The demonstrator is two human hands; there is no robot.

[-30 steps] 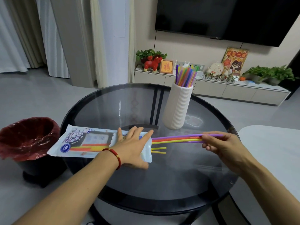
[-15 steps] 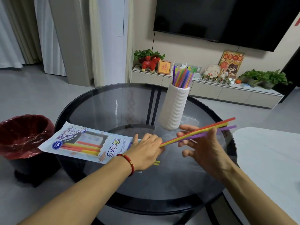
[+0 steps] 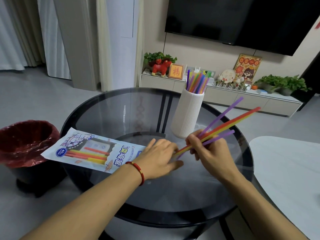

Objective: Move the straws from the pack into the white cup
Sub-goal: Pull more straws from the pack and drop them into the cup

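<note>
Over glass table (image 3: pixel 110 115), right hand's (image 3: pixel 210 151) straws (image 3: pixel 223 126) angle up-right.

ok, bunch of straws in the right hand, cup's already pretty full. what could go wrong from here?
1. The straws in the right hand are splayed, not aligned; some tips may catch the rim of the white cup or the straws already in it.
2. The cup is tall and narrow; a sideways knock could tip it on the glass table.
3. The left hand presses only the pack's open end; the pack may slide on the next pull.
</note>
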